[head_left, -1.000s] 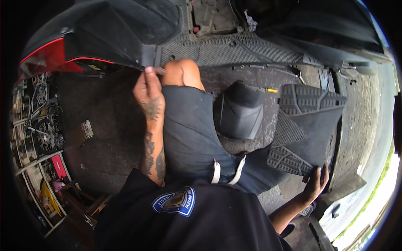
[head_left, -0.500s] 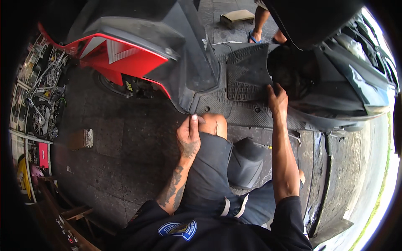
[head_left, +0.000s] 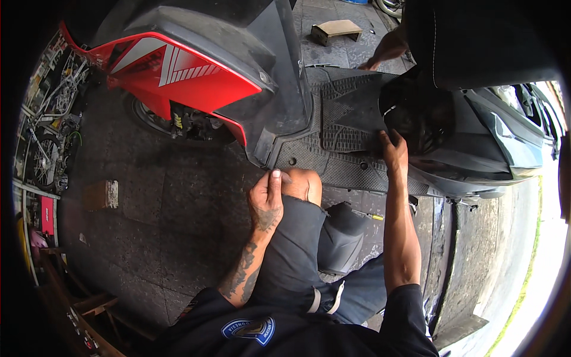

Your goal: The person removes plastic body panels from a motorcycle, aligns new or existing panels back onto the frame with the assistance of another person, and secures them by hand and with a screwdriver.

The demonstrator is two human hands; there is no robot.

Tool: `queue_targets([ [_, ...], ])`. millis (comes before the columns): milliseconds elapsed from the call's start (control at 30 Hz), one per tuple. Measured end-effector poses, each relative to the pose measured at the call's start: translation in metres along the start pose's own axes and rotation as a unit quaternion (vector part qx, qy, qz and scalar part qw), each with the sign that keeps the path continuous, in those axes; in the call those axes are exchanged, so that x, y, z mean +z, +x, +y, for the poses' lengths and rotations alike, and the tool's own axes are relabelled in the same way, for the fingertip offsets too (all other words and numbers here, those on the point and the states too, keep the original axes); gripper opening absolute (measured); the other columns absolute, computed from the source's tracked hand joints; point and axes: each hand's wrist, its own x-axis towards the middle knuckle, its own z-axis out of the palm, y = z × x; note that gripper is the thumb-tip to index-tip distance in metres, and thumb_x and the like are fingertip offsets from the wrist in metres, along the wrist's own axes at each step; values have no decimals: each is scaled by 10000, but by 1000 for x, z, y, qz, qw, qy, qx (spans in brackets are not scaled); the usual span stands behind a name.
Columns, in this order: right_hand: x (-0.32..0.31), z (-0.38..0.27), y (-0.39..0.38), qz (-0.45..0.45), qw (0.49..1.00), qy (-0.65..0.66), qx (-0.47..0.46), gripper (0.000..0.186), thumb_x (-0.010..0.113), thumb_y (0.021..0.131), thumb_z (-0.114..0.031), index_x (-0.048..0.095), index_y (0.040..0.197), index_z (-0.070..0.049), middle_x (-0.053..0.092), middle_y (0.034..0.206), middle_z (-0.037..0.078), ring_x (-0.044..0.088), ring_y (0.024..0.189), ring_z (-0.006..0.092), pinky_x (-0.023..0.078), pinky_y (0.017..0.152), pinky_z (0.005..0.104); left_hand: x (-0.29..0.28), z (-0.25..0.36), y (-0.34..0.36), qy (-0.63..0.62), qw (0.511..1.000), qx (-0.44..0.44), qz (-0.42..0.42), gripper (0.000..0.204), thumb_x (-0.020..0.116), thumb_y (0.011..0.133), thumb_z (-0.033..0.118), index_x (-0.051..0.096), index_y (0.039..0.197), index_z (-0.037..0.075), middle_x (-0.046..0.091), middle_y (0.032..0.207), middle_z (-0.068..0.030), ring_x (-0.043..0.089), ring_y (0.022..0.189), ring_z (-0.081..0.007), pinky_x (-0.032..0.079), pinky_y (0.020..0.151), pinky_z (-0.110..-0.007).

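My left hand (head_left: 267, 193) is closed in a pinch below the corner of the scooter's red-and-black front panel (head_left: 202, 80), near my bare knee; what it holds is too small to make out. My right hand (head_left: 392, 146) grips the near right edge of a black textured rubber mat (head_left: 345, 107), which lies on the ridged grey footboard (head_left: 300, 154). Right of it is a dark cavity below the black seat (head_left: 482, 35). A black plastic panel (head_left: 342, 241) lies beneath the footboard, beside a yellow-handled tool (head_left: 375, 218).
A co-worker's arm (head_left: 386, 47) reaches to the footboard's far side. A small wooden step (head_left: 336, 28) stands beyond it. A wooden block (head_left: 101, 193) lies on the floor (head_left: 148, 208) at left, near shelving, motorcycle parts (head_left: 44, 154) and a wooden frame (head_left: 92, 303).
My right hand has brought the rubber mat from low at the right up onto the footboard. The co-worker's arm now shows where legs stood. The view has shifted, showing more scooter.
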Motion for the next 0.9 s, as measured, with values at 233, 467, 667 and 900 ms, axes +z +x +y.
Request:
queue_targets([
  [233,-29,3,-19,4,999,47,17,606,636,853,-351,508,1240,98,567,1210,275,541,1169,330,395,996,345,3,-4,1,-5,1000,2,4,338,469,981,231,638,797,2,642,697,-63,589,651,-134,456,624,-279],
  [467,-240,59,-199,114,972,175,105,397,655,845,-108,535,1198,28,575,848,66,477,570,97,353,466,233,1,4,-4,39,999,8,7,309,493,970,215,634,801,-2,635,678,-64,586,613,-133,456,592,-280],
  [667,-327,145,-327,179,962,31,202,389,643,880,-204,538,1178,22,550,805,30,434,572,76,334,502,227,27,43,-9,120,979,112,-125,249,536,942,212,654,827,25,619,630,-96,623,537,-215,462,531,-311],
  [900,-299,253,-423,226,889,75,391,400,629,902,-260,541,1201,-7,541,723,7,444,522,69,315,437,226,100,44,-11,216,887,149,-379,184,602,881,203,668,955,48,650,690,-140,649,625,-257,485,565,-344],
])
